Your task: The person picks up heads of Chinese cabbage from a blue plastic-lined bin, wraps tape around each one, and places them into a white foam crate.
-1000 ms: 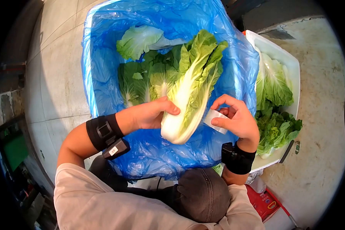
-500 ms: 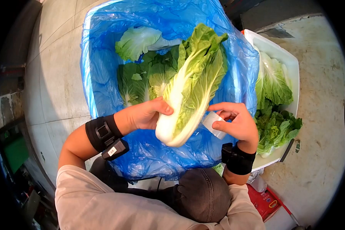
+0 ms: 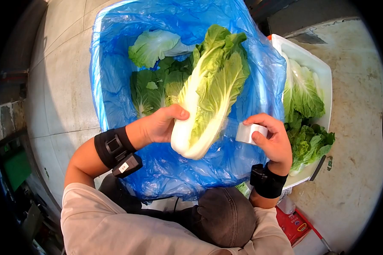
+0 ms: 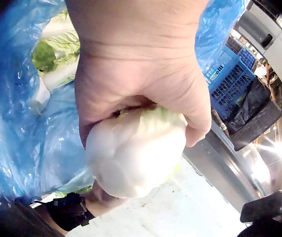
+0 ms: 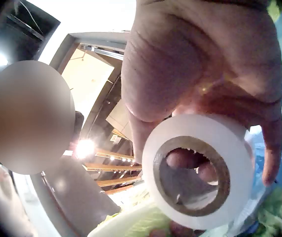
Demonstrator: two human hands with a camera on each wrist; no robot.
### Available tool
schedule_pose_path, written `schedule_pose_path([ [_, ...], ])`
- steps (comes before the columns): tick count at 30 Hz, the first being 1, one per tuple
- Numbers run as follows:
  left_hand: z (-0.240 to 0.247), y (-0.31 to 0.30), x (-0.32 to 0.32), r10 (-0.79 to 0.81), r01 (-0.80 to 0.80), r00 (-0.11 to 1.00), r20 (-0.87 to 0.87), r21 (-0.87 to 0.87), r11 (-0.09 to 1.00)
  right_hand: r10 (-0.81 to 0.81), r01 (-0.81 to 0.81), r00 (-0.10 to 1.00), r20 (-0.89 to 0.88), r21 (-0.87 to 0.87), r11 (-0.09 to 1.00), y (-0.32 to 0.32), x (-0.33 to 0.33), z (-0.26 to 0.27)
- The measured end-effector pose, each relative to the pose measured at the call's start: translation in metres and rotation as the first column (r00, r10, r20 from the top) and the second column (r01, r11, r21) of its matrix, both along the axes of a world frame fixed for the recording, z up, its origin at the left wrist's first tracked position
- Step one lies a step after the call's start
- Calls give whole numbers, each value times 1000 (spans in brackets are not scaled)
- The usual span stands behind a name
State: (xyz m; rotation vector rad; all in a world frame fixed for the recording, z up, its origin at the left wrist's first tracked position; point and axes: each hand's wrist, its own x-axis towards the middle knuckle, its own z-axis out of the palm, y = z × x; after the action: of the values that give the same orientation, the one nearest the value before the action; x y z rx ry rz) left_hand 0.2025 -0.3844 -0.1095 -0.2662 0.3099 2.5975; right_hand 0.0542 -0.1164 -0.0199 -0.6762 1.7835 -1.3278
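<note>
A pale-stemmed leafy cabbage (image 3: pixel 217 85) is held by my left hand (image 3: pixel 161 123), thumb on its near side, leaves pointing up and away. In the left wrist view the left hand (image 4: pixel 141 74) wraps over the cabbage's white base (image 4: pixel 136 153). My right hand (image 3: pixel 272 138) grips a roll of whitish tape (image 3: pixel 249 133), to the right of the cabbage. Up close in the right wrist view, the roll (image 5: pixel 239 168) has fingertips inside its brown core. A clear strip seems to stretch from roll to cabbage.
Under the hands is a container lined with blue plastic (image 3: pixel 157 170), holding more cabbages (image 3: pixel 151 91) and a loose leaf (image 3: pixel 153 46). On its right stands a white bin (image 3: pixel 327 80) with leafy cabbages (image 3: pixel 304 91). A blue crate (image 4: pixel 230 79) shows in the left wrist view.
The right hand has moved right with the tape roll, away from the cabbage. The left hand and the cabbage have shifted slightly left, and the cabbage has turned a little.
</note>
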Motion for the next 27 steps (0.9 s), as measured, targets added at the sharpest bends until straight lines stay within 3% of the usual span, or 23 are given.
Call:
schedule_pose_path([
  [6, -8, -5, 6, 2, -2, 1000, -23, -5, 1000, -99, 95, 992, 73, 60, 994, -1, 5, -14],
  [11, -6, -8, 7, -10, 11, 999, -35, 35, 999, -93, 102, 993, -68, 146, 984, -20, 16, -24],
  [15, -7, -7, 10, -22, 23, 999, -35, 12, 1000, -113, 118, 993, -35, 169, 979, -29, 18, -40],
  [17, -5, -6, 11, -12, 10, 999, -51, -36, 999, -85, 86, 996, -12, 66, 994, -32, 19, -41],
  [24, 9, -7, 7, -43, 30, 987, -154, -83, 996, -44, 50, 992, 120, -47, 998, -27, 26, -54],
  [26, 10, -6, 6, -46, 38, 989, -142, -56, 998, -135, 155, 985, 109, -204, 967, -31, 33, -61],
  [27, 13, -5, 4, -45, 37, 989, -141, -56, 998, -134, 154, 985, 109, -204, 967, -27, 31, -64],
])
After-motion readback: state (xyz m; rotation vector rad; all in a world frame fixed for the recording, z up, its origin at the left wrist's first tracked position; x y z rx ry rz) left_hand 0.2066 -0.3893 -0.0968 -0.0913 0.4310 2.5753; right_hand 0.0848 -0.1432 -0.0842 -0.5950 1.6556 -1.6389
